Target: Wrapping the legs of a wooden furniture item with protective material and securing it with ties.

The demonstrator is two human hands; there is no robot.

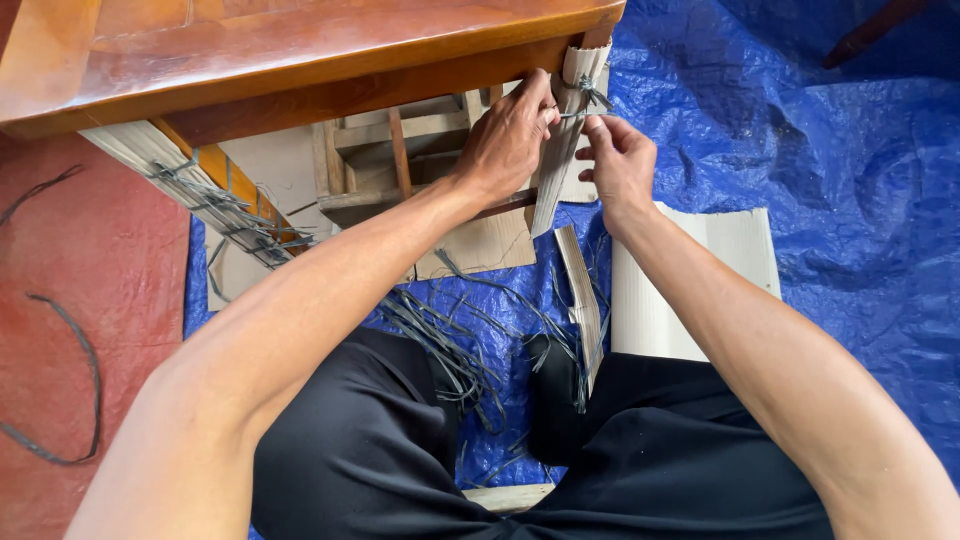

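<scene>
A wooden table (300, 50) stands over a blue tarp (850, 200). Its right front leg is wrapped in corrugated cardboard (563, 150) bound by a grey plastic strap (590, 97). My left hand (508, 140) presses on the cardboard and pinches the strap beside the leg. My right hand (618, 160) grips the strap's other end just to the right. Both hands meet at the knot near the tabletop's corner.
The left table leg (215, 195) is wrapped in cardboard with several grey straps. Loose strap pieces (450, 340) lie on the tarp by my knees. A cardboard sheet (690, 290) lies at right, a cardboard strip (582, 295) beside it. Red floor (80, 270) at left holds stray straps.
</scene>
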